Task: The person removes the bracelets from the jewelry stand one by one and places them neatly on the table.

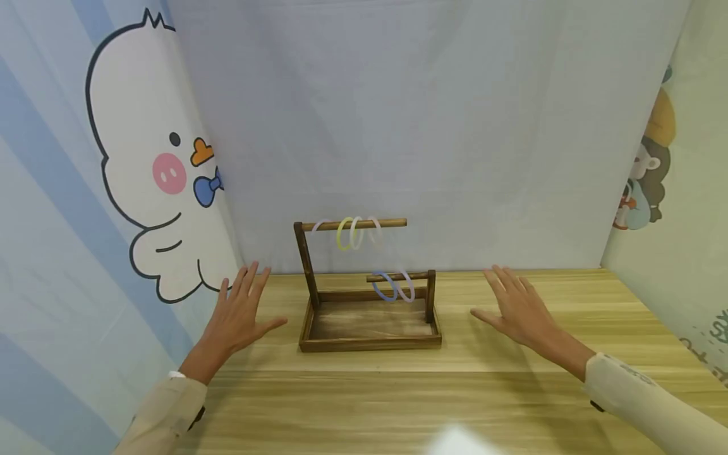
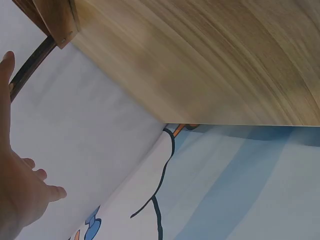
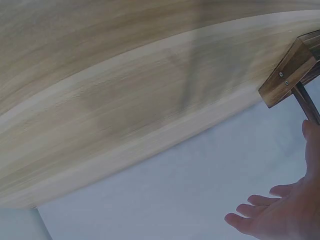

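From the head view, a wooden rack (image 1: 370, 316) stands on a light wooden table (image 1: 432, 392), close to the back wall. The rack has a flat tray at the bottom, a tall post on its left side and a short post on its right side. A long top bar (image 1: 355, 224) sticks out from the tall post, and four rings hang on it: a pale pink ring (image 1: 320, 225), a yellow ring (image 1: 344, 234), a white ring (image 1: 356, 232) and a peach ring (image 1: 375, 231). A short low bar (image 1: 398, 277) holds a blue ring (image 1: 385, 287) and a pale purple ring (image 1: 405, 286). The left hand (image 1: 239, 319) is over the table just left of the rack, with its fingers straight and spread, holding nothing. The right hand (image 1: 514, 309) is on the other side of the rack, a bit farther off, and its fingers are also straight and spread with nothing in them. Neither hand touches the rack. A cartoon duck (image 1: 150, 170) is drawn on the left wall. In the left wrist view, the left hand (image 2: 20, 195) shows at the left edge with loose fingers, and a corner of the rack (image 2: 55, 22) peeks in at the top. The table (image 2: 210, 65) and the duck wall are behind. In the right wrist view, the right hand (image 3: 285, 210) is at the bottom right with its fingers stretched out and holding nothing, and a corner of the rack (image 3: 292, 72) is near it above the table (image 3: 125, 100).
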`<state>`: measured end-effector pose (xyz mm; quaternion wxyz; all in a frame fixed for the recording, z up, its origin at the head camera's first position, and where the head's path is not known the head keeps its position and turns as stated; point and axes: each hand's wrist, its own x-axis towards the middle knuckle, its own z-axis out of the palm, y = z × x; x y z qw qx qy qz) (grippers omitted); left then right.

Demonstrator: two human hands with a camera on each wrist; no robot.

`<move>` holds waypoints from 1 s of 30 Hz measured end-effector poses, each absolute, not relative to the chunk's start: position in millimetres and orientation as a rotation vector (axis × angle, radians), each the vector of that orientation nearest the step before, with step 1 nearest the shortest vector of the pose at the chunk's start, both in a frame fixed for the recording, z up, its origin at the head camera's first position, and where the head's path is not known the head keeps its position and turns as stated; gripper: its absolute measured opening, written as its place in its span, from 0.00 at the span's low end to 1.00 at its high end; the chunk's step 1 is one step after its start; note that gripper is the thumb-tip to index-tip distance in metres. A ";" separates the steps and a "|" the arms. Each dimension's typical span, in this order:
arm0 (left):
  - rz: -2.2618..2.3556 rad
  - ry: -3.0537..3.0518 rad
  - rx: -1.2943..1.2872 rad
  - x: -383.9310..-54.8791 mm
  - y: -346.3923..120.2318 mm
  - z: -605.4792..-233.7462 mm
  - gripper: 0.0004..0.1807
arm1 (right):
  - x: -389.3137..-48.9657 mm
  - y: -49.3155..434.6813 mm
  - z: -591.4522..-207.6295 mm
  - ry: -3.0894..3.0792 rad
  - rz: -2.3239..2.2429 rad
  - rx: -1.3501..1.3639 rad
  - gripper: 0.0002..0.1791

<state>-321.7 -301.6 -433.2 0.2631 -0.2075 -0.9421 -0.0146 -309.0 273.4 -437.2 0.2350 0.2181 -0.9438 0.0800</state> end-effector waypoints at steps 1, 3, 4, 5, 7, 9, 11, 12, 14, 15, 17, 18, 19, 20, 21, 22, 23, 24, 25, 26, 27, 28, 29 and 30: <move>-0.044 -2.550 -0.559 -322.4 -300.8 -432.8 0.64 | -309.5 272.6 -437.4 -2.577 0.216 0.606 0.49; -0.051 -2.539 -0.559 -323.9 -299.4 -431.8 0.63 | -310.3 271.0 -437.8 -2.552 0.213 0.619 0.48; -0.057 -2.539 -0.558 -324.7 -298.7 -431.4 0.63 | -310.5 270.1 -437.7 -2.539 0.210 0.624 0.47; -0.068 -2.537 -0.558 -325.5 -298.0 -430.9 0.63 | -310.8 269.4 -437.7 -2.526 0.210 0.628 0.47; -0.098 -2.538 -0.561 -326.8 -296.5 -430.3 0.63 | -311.1 267.8 -437.3 -2.500 0.207 0.636 0.46; -0.122 -2.539 -0.565 -328.3 -295.4 -430.6 0.62 | -311.3 266.4 -436.7 -2.480 0.210 0.647 0.45; -0.138 -2.538 -0.569 -329.7 -294.0 -430.9 0.61 | -311.7 265.0 -436.2 -2.465 0.215 0.660 0.45; -0.141 -2.536 -0.572 -330.6 -293.4 -431.2 0.61 | -311.9 264.3 -435.9 -2.461 0.220 0.667 0.45; -0.133 -2.532 -0.576 -332.3 -292.2 -431.4 0.60 | -312.7 263.1 -435.5 -2.452 0.222 0.676 0.45; -0.130 -2.531 -0.576 -333.2 -291.6 -431.3 0.60 | -313.1 262.4 -435.1 -2.450 0.223 0.681 0.45; -0.127 -2.532 -0.578 -335.0 -290.3 -430.7 0.59 | -314.2 260.8 -434.1 -2.448 0.226 0.684 0.45; -0.126 -2.532 -0.580 -336.1 -289.8 -430.5 0.60 | -314.9 259.9 -433.3 -2.447 0.224 0.685 0.45; -0.127 -2.534 -0.581 -336.8 -289.1 -430.0 0.60 | -315.6 259.0 -432.6 -2.449 0.224 0.685 0.45; -0.129 -2.534 -0.584 -337.6 -288.4 -429.6 0.60 | -316.1 258.0 -431.6 -2.452 0.225 0.685 0.45; -0.130 -2.534 -0.586 -338.6 -287.9 -429.4 0.60 | -316.6 257.0 -430.6 -2.457 0.225 0.685 0.45; -0.130 -2.532 -0.591 -339.4 -287.4 -429.1 0.60 | -317.1 255.9 -429.7 -2.460 0.224 0.684 0.45; -0.126 -2.527 -0.597 -340.2 -286.8 -428.9 0.60 | -317.5 254.8 -428.5 -2.463 0.222 0.684 0.45; -0.124 -2.522 -0.602 -341.0 -286.3 -428.8 0.60 | -318.1 253.7 -427.5 -2.465 0.221 0.684 0.45; -0.122 -2.518 -0.607 -341.5 -285.8 -428.6 0.60 | -318.5 252.7 -426.4 -2.465 0.219 0.684 0.46; -0.118 -2.512 -0.612 -342.0 -285.3 -428.5 0.60 | -319.0 251.5 -425.4 -2.462 0.217 0.685 0.46; -0.115 -2.505 -0.617 -342.8 -285.0 -428.4 0.60 | -319.4 250.3 -424.3 -2.459 0.218 0.687 0.46; -0.111 -2.495 -0.621 -343.5 -284.6 -428.1 0.60 | -319.9 249.2 -423.4 -2.453 0.215 0.689 0.46; -0.107 -2.485 -0.625 -343.9 -284.1 -427.8 0.61 | -320.4 248.1 -422.6 -2.446 0.215 0.693 0.46; -0.104 -2.477 -0.629 -344.5 -283.8 -427.5 0.61 | -321.1 247.1 -421.9 -2.438 0.213 0.697 0.46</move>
